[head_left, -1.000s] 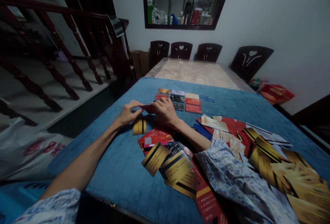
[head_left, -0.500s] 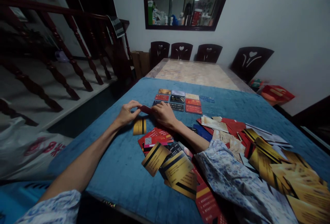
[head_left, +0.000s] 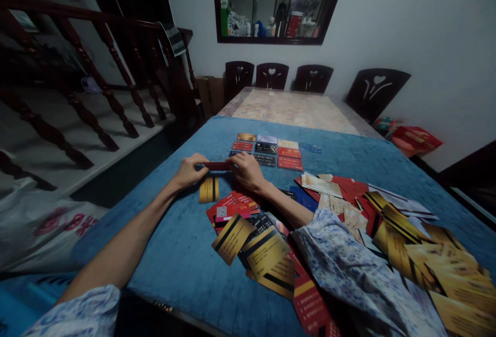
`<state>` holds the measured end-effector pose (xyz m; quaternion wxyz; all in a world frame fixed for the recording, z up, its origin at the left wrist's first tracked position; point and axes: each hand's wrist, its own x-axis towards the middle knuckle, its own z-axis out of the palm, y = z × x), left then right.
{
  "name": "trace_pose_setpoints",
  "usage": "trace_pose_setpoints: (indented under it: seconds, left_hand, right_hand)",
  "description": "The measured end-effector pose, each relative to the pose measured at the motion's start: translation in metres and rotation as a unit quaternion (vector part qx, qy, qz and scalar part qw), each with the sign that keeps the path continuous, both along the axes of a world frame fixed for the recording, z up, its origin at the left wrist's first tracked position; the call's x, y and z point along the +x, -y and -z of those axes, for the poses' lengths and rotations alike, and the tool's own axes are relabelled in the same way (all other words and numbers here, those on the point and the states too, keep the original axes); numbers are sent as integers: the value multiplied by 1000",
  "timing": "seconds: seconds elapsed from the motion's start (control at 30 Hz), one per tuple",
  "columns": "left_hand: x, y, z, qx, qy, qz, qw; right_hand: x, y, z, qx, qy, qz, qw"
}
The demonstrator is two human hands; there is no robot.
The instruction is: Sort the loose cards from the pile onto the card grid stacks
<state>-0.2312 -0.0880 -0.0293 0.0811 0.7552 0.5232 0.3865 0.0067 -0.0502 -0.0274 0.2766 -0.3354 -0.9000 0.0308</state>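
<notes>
My left hand and my right hand both pinch the ends of one dark red card, held edge-on just above the blue cloth. A gold card with black stripes lies right below my left hand. Beyond my hands, several cards are laid out in neat rows. A loose heap of red, gold and black cards sits under my right forearm.
A large scatter of gold and red cards spreads over the right side of the cloth. Bare marble tabletop lies beyond, ringed by dark chairs. A wooden stair railing runs along the left; a white bag sits lower left.
The red card between my hands has turned from tilted to level and edge-on. My hands stay in nearly the same place.
</notes>
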Motion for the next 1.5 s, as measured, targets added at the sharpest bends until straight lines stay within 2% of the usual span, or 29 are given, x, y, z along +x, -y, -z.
trace_pose_setpoints:
  seconds: [0.23, 0.6, 0.8, 1.13, 1.5]
  left_hand:
    - [0, -2, 5, -43, -18, -19, 999]
    - [3, 1, 7, -6, -2, -2, 1000]
    - [3, 0, 10, 14, -37, -11, 999]
    - [6, -1, 11, -18, -117, -17, 993]
    - [10, -3, 6, -12, -138, -27, 990]
  right_hand:
    - [0, -1, 5, 11, 10, 8, 1000]
    - [0, 5, -1, 10, 75, 30, 997]
    - [2, 6, -4, -10, 114, 48, 992]
    - [1, 6, -5, -30, 141, 41, 989]
    - [2, 6, -13, -12, 152, 51, 987]
